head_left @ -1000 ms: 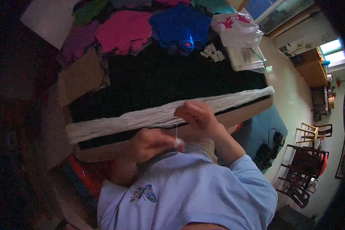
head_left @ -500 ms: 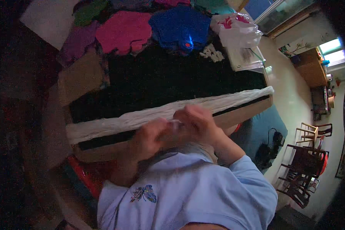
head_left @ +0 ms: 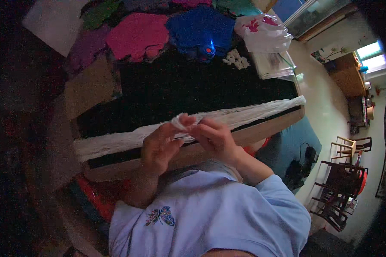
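My left hand [head_left: 158,143] is raised over the near edge of the table, with a few turns of white yarn [head_left: 178,123] looped round its fingertips. Close beside it, my right hand [head_left: 215,136] pinches at the same yarn, its fingers bent and almost touching the left fingertips. Under both hands a long hank of white yarn [head_left: 120,142] stretches along the front edge of the table from left to right. Part of the hank is hidden behind my hands. A small heap of white yarn bundles [head_left: 236,59] lies farther back at the right.
A pink cloth stack [head_left: 138,35] and a blue one [head_left: 200,31] sit at the back of the dark tabletop [head_left: 171,88]. Right of them is a white plastic bag [head_left: 268,36]. Cardboard [head_left: 89,88] lies at the left. Wooden chairs [head_left: 339,186] stand off to the right.
My hands have risen slightly. The left fingers have opened out from a closer grip, and white yarn now shows looped round them. The right hand stays near, still pinching.
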The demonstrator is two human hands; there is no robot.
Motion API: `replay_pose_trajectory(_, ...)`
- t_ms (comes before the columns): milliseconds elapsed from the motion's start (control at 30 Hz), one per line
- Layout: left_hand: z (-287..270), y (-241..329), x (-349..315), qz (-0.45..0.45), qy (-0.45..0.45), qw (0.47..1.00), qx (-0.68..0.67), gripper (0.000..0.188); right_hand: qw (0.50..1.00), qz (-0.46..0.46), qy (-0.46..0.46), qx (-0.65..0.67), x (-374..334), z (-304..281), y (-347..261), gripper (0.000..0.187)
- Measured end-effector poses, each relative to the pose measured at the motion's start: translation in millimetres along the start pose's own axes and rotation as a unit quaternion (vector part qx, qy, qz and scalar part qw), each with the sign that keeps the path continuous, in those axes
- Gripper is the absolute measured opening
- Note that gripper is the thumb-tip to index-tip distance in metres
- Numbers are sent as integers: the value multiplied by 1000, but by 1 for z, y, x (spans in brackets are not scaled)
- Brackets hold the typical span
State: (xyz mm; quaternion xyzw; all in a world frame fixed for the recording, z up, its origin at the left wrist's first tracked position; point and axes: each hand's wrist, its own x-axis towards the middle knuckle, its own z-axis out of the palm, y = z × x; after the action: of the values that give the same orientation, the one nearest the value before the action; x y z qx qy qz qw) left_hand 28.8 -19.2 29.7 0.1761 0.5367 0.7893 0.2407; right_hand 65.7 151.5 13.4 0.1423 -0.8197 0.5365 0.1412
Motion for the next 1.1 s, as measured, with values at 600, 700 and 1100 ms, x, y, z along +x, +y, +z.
replay_pose_trajectory(600,-3,-5,7,44,-44,932,356,5,972,130,-42,191,12,-15,-7,16)
replay_pose_trajectory(700,0,-7,6,11,-32,947,319,6,954,168,-81,234,14,-18,-5,16)
replay_pose_trajectory(1100,2,-4,10,-21,-5,963,270,9,988,62,-96,99,18,-22,-2,14)
